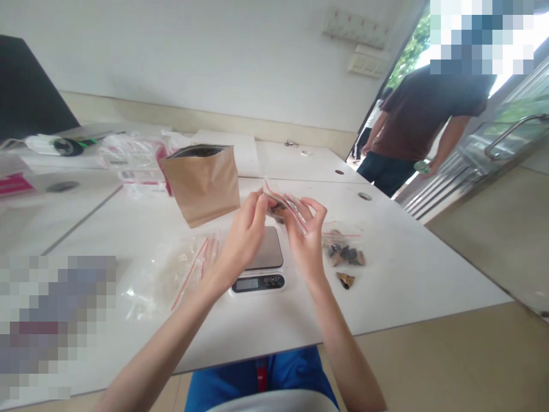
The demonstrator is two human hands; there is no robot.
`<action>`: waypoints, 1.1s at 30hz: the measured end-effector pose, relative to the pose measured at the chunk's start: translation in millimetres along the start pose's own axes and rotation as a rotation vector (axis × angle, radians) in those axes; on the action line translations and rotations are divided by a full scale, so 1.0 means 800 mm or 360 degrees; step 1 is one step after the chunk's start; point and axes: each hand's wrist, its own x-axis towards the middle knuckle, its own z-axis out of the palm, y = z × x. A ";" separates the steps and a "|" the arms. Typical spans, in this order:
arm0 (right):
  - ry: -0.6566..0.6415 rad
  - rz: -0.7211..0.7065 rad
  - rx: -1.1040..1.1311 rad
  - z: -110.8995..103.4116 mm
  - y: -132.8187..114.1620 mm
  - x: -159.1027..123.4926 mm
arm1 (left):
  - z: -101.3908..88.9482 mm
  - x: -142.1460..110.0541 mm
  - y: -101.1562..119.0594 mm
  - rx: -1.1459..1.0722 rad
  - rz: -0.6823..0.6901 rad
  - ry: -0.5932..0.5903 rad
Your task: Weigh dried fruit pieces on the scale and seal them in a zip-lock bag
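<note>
Above the far side of a digital kitchen scale (pixel 263 252), both hands grip a small clear zip bag (pixel 278 210) with a red seal line and dark brown dried pieces inside. My left hand (pixel 252 220) pinches the bag's left edge. My right hand (pixel 306 229) has its fingers closed on the other side, near the red strip. To the right lie a filled zip bag (pixel 345 252) of similar dark pieces and one loose brown piece (pixel 345 280). Left of the scale is a pile of zip bags (pixel 182 269) that look flat. The brown paper pouch (pixel 203 186) stands with its top open.
Pink-and-clear plastic packages (pixel 137 163) sit behind the pouch on the left. A dark monitor (pixel 34 86) stands at the far left. Beyond the table's right edge, a person (pixel 433 120) in a dark shirt stands by the doorway. Cable holes (pixel 364 196) pierce the white table.
</note>
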 end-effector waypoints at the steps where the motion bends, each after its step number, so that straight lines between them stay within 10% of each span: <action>1: -0.0003 0.0041 0.0022 -0.007 0.000 -0.004 | -0.004 -0.009 -0.008 0.0016 -0.0044 0.0078; 5: -0.0160 0.0261 0.0139 -0.026 -0.002 -0.021 | -0.025 -0.039 -0.037 0.0083 -0.0180 0.0389; 11: -0.0179 0.0470 0.0250 -0.028 0.013 -0.052 | -0.034 -0.068 -0.051 -0.0166 -0.0269 0.0284; 17: -0.0111 0.0616 0.0141 -0.035 0.036 -0.078 | -0.019 -0.090 -0.053 -0.0337 -0.0384 0.0777; 24: 0.0110 0.0626 0.0152 -0.022 0.031 -0.086 | -0.012 -0.116 -0.072 0.0125 -0.0092 0.0994; 28: 0.0267 0.0584 0.0094 -0.010 0.031 -0.089 | -0.018 -0.122 -0.081 0.0276 -0.0049 0.1009; 33: 0.0250 0.0508 -0.0037 -0.003 0.036 -0.090 | -0.039 -0.112 -0.063 0.0348 -0.0188 0.0581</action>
